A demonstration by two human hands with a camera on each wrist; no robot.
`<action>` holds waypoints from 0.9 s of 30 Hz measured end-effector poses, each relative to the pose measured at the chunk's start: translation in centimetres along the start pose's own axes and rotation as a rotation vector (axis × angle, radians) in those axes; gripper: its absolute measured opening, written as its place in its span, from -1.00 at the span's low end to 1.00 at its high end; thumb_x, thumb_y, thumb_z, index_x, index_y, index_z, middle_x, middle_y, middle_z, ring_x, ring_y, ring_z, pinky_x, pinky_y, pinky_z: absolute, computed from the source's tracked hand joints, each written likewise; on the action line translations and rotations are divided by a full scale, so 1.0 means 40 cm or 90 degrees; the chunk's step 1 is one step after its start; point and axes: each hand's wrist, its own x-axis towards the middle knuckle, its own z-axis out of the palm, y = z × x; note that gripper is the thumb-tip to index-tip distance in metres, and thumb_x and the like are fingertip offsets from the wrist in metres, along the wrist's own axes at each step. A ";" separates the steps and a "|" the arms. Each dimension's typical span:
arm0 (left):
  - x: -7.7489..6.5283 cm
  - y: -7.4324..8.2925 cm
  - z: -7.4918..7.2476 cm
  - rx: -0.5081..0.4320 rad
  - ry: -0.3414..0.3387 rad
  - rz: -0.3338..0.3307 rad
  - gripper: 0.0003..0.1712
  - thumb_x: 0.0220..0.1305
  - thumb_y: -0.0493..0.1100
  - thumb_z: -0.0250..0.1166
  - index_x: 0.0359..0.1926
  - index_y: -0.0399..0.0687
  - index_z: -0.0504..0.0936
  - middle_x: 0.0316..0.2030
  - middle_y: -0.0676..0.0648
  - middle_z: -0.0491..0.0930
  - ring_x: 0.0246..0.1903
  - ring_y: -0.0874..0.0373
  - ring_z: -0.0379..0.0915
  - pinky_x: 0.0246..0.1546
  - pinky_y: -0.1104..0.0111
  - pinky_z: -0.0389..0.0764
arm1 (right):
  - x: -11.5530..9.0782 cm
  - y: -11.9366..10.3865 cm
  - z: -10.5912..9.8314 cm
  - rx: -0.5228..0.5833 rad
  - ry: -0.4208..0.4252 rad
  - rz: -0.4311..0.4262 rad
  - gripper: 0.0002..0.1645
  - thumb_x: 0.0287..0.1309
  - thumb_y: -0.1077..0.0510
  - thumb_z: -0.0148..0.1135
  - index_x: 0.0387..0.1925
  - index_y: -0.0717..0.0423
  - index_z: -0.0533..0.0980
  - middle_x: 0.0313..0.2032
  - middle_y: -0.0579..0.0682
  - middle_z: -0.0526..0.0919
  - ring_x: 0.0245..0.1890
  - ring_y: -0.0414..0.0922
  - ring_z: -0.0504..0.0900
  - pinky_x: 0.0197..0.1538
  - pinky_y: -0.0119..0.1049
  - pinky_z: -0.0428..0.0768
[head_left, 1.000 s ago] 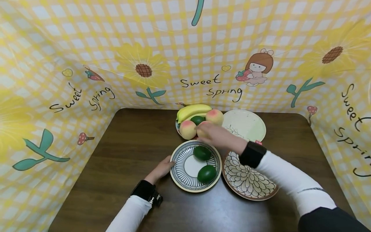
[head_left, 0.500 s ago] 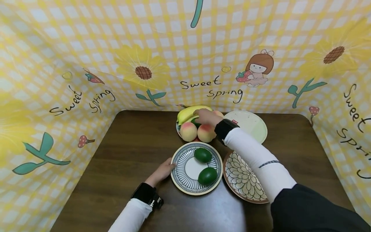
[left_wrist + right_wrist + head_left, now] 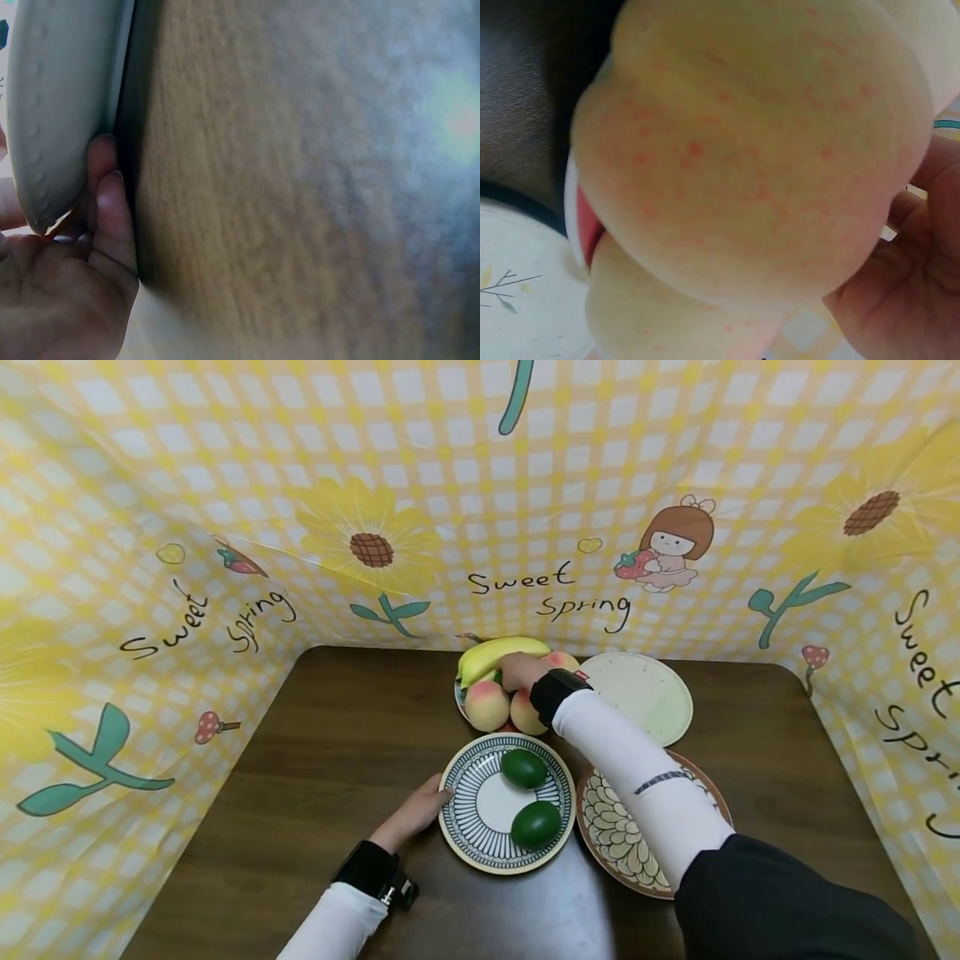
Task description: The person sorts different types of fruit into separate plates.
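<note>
My left hand (image 3: 415, 810) pinches the left rim of a black-and-white striped plate (image 3: 468, 843). In the left wrist view its fingers (image 3: 112, 214) curl against the plate's underside (image 3: 64, 97). Two dark green oval fruits, avocado-like (image 3: 524, 768), lie on that plate. My right hand (image 3: 521, 671) reaches into the fruit plate behind, over another green fruit (image 3: 497, 677) that is mostly covered. Around it are bananas (image 3: 501, 653) and several peaches (image 3: 487, 705). In the right wrist view a peach (image 3: 757, 157) hides the fingertips, so their grip cannot be seen.
A pale green plate (image 3: 645, 697) stands at the back right. In front of it is a brown-rimmed petal-patterned plate (image 3: 617, 835), partly under my right forearm. The brown wooden table (image 3: 322, 743) meets a checked yellow cloth (image 3: 420, 527) on three sides.
My right hand leaves the front peach, which stays on the fruit plate, and shifts back to the green fruit between bananas and peaches. My left hand keeps its place on the plate rim.
</note>
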 end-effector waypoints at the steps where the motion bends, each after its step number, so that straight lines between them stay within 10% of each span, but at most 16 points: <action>1: -0.001 0.001 0.001 0.000 0.002 0.000 -0.52 0.56 -0.21 -0.07 0.36 -0.35 0.38 0.24 -0.30 0.53 0.35 -0.19 0.36 0.45 -0.07 0.25 | 0.000 0.000 0.003 0.013 0.008 0.007 -0.78 0.13 0.44 -0.05 -0.46 0.08 0.30 -0.34 0.02 0.32 -0.32 -0.06 0.30 -0.26 -0.32 0.26; 10: -0.015 -0.003 0.007 -0.003 0.001 0.000 -0.48 0.58 -0.21 -0.07 0.43 -0.36 0.32 0.34 -0.35 0.46 0.43 -0.25 0.28 0.49 -0.11 0.21 | -0.002 -0.016 0.023 -0.199 0.051 -0.056 -0.52 0.32 0.40 -0.03 0.21 0.17 0.54 0.13 0.14 0.66 -0.11 -0.04 0.46 0.00 -0.30 0.39; 27: 0.000 0.004 0.004 -0.013 -0.002 0.003 -0.48 0.56 -0.20 -0.06 0.42 -0.38 0.33 0.31 -0.35 0.49 0.41 -0.24 0.31 0.49 -0.10 0.21 | -0.005 0.012 0.014 -0.148 0.058 -0.079 -0.49 0.39 0.38 0.01 0.33 0.16 0.31 0.15 0.28 0.50 0.06 0.08 0.54 0.09 -0.14 0.48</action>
